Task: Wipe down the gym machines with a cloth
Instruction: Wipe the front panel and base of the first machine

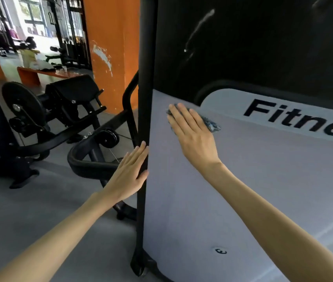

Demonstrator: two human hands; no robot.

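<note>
Head view looks down two bare forearms at the side of a gym machine. The right grip lies flat with straight, slightly spread fingers, pressing a blue-grey cloth against the machine's pale grey side panel; it is open, not curled round the cloth. The cloth sits bunched under the palm and fingers, and only its crumpled edge shows past the little-finger side, just below the curved border where the grey meets the dark upper cover. Black lettering reading "Fitne" runs to the right of the hand and is cut off by the frame edge. A pale smear streaks the dark cover above. The left grip is open too, its fingers straight and together, resting against the black upright post that edges the panel; it holds nothing. A small round fastener sits low on the panel. Left of the post stands another black machine with a padded rest and a round weight plate on the grey floor. Behind it are an orange pillar with scuffed paint and a low orange desk.
</note>
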